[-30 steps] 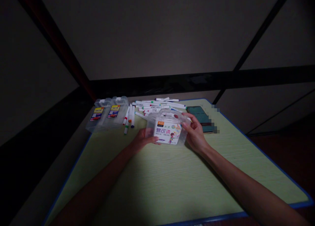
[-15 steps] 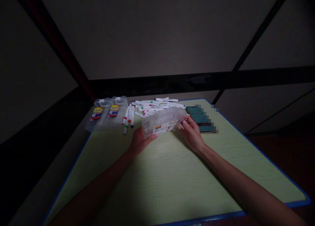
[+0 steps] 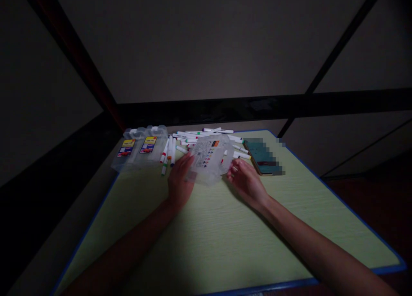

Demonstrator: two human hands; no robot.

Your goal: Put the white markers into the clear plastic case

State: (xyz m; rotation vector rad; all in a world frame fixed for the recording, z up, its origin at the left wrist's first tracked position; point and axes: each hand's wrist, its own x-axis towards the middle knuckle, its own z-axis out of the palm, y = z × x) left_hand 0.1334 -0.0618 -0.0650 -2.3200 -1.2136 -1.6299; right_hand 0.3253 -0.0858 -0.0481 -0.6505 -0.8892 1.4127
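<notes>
The clear case (image 3: 210, 152) had flipped, slanting between the gripping left hand (image 3: 180, 182) and the right hand (image 3: 247, 182), fingers half-curled, hold unclear.

Clear case (image 3: 206, 160) with orange patch (image 3: 215, 144), white markers (image 3: 173, 153), pale-green blue-edged table (image 3: 225, 240)

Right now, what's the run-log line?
left hand: holding clear plastic case | right hand: at case's right edge, contact unclear | beyond case: loose white markers
</notes>
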